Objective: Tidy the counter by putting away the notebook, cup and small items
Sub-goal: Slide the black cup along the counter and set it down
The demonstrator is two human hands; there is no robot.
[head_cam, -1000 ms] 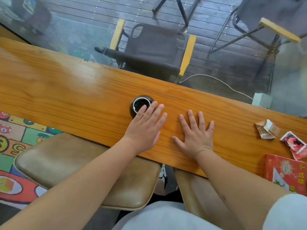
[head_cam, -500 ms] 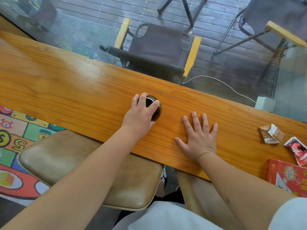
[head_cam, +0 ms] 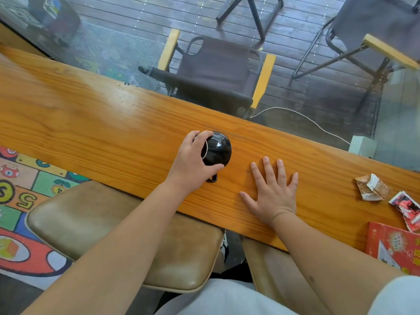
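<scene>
A small black cup (head_cam: 217, 151) sits at the middle of the long wooden counter (head_cam: 91, 123), tipped so its rounded side and base face me and its handle points down toward me. My left hand (head_cam: 193, 163) grips it from the left, fingers over its top and thumb under it. My right hand (head_cam: 271, 193) lies flat on the counter just right of the cup, fingers spread, holding nothing. A red notebook (head_cam: 395, 248) lies at the counter's right end. Two crumpled wrappers, one brown (head_cam: 371, 187) and one red and white (head_cam: 406, 209), lie beyond it.
A tan padded stool (head_cam: 113, 235) stands under the counter's near edge, with a second one (head_cam: 268, 264) to its right. Behind the counter is glass, with folding chairs (head_cam: 216, 71) on a wooden deck outside. A white box (head_cam: 362, 146) sits at the far edge on the right.
My left hand went from lying flat beside the upright cup to gripping it, and the cup has tipped over onto its side. My right hand has stayed flat.
</scene>
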